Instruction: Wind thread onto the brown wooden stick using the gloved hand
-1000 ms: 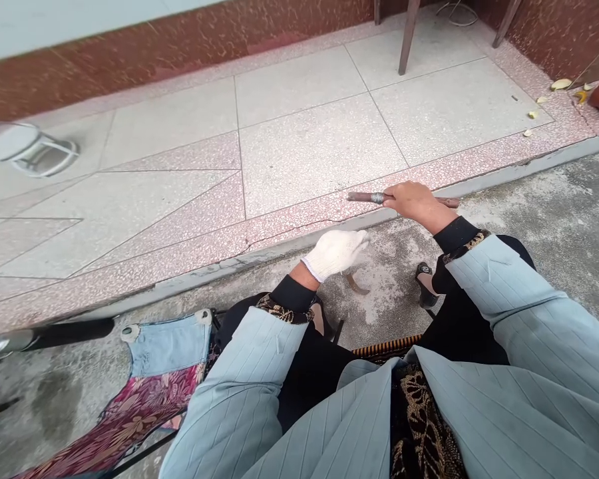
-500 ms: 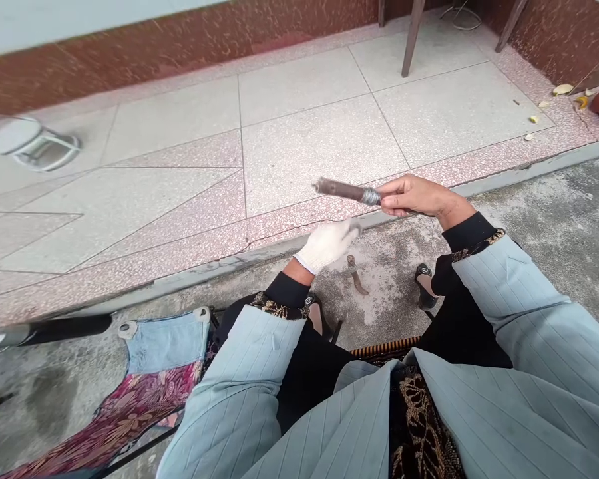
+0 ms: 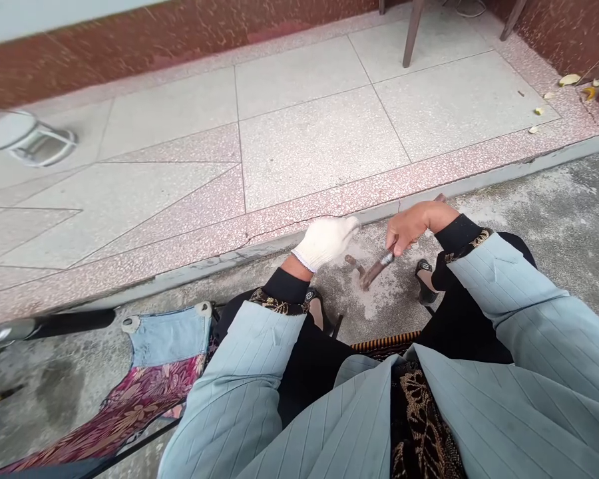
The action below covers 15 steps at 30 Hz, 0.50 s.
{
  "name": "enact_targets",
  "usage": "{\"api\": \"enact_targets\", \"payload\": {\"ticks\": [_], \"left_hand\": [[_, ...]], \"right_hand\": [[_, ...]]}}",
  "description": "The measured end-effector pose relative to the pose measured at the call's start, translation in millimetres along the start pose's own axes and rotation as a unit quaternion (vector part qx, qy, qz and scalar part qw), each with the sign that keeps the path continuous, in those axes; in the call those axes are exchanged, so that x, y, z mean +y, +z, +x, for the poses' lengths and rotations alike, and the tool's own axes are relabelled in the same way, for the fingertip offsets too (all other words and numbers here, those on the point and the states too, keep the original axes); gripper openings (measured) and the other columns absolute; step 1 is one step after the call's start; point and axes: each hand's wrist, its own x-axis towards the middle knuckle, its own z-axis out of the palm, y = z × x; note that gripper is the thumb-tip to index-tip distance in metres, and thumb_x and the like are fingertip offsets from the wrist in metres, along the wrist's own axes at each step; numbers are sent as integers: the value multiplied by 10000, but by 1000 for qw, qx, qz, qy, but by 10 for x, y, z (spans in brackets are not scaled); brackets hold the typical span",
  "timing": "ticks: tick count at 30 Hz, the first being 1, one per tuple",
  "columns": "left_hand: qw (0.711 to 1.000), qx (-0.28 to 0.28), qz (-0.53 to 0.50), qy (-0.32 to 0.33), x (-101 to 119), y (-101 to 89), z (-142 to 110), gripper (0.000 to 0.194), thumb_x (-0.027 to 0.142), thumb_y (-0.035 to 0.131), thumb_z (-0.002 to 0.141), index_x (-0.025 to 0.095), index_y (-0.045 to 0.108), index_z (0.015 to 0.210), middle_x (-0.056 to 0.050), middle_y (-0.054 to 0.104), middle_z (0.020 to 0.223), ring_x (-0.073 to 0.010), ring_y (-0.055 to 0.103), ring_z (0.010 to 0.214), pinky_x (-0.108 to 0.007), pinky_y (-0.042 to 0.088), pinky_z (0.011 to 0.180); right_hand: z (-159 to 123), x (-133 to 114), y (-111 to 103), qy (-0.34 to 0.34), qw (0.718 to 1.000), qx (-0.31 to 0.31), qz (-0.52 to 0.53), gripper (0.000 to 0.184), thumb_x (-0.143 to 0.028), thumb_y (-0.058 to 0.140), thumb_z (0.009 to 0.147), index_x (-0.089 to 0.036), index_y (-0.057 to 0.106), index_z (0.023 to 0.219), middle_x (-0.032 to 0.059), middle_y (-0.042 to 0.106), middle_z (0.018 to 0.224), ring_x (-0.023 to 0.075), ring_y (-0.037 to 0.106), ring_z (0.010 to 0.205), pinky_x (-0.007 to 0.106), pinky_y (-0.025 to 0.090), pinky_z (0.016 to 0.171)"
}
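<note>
My right hand (image 3: 410, 225) is bare and closed around a brown rod with wire wound round it (image 3: 378, 271). The rod slants downward, its lower end over the concrete between my feet. Its other end shows beyond the back of the hand. My left hand (image 3: 327, 241), in a white knit glove, is held to the left with its fingers curled together. Whatever is in those fingers, if anything, I cannot make out. Behind the rod's lower end, a short brown stick-like piece (image 3: 353, 261) lies on the concrete, partly covered.
Ahead runs a raised tiled step (image 3: 324, 153) with a grey edge. A white stool (image 3: 32, 136) stands on it at left, wooden legs (image 3: 413, 33) at the back. Fruit peels (image 3: 569, 80) lie at far right. A denim-and-floral cloth seat (image 3: 170, 339) is at my left.
My right hand has turned and lowered, so the rod now points down to the ground instead of left. My left hand stays in nearly the same place.
</note>
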Motion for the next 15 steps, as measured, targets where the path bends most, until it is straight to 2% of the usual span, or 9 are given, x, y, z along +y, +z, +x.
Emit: {"api": "enact_targets", "payload": {"ticks": [1, 2, 4, 5, 7, 8, 12, 15], "left_hand": [[1000, 7, -15, -15, -29, -16, -3, 409, 396, 282, 1031, 216, 626, 1158, -85, 724, 911, -236, 697, 821, -305, 451, 673], [999, 9, -34, -31, -50, -28, -3, 411, 388, 279, 1032, 208, 627, 1157, -86, 726, 918, -222, 692, 813, -298, 452, 680], [996, 1, -64, -55, -59, -36, 3, 406, 384, 290, 1029, 199, 631, 1146, -81, 728, 910, -204, 683, 791, -287, 451, 680], [996, -4, -73, -56, -44, -29, 9, 400, 389, 296, 1027, 204, 632, 1141, -72, 729, 899, -202, 683, 784, -286, 451, 678], [996, -8, -80, -33, 21, 0, 21, 388, 403, 303, 1026, 225, 627, 1148, -51, 731, 896, -209, 692, 802, -290, 453, 687], [997, -10, -79, -12, 65, 21, 26, 384, 407, 305, 1027, 233, 621, 1159, -43, 733, 905, -212, 697, 820, -292, 456, 696], [997, -35, -58, 48, 209, 98, 40, 393, 405, 298, 1034, 216, 614, 1172, -59, 735, 954, -217, 707, 866, -293, 458, 714], [998, -31, -29, 54, 225, 98, 35, 417, 404, 276, 1038, 203, 610, 1186, -83, 730, 945, -231, 707, 837, -305, 453, 685]], "right_hand": [[-57, 2, -8, -75, 995, -10, 58, 301, -320, 688, 837, -163, 765, 1082, 9, 655, 714, 113, 521, 616, 253, 385, 604], [-123, 14, -23, -145, 982, 21, 116, 351, -360, 686, 843, -164, 747, 1127, -1, 654, 732, 98, 508, 612, 241, 391, 603], [-249, 60, -69, -236, 933, 165, 215, 404, -408, 662, 865, -159, 714, 1179, -13, 637, 737, 77, 468, 591, 222, 381, 579], [-295, 91, -93, -247, 904, 243, 253, 399, -405, 647, 878, -153, 707, 1181, -21, 612, 703, 72, 438, 568, 216, 364, 553], [-331, 161, -131, -216, 861, 348, 301, 359, -370, 641, 885, -144, 710, 1155, -39, 542, 618, 71, 384, 523, 216, 326, 506], [-322, 193, -142, -188, 854, 372, 311, 340, -353, 651, 876, -144, 716, 1137, -44, 516, 591, 73, 370, 511, 219, 314, 493], [-213, 261, -149, -51, 875, 400, 268, 299, -330, 659, 858, -163, 744, 1091, -23, 526, 591, 90, 391, 518, 243, 326, 512], [-148, 245, -145, 73, 896, 417, 135, 272, -339, 650, 857, -196, 774, 1052, 20, 610, 678, 124, 474, 598, 276, 349, 581]]}}
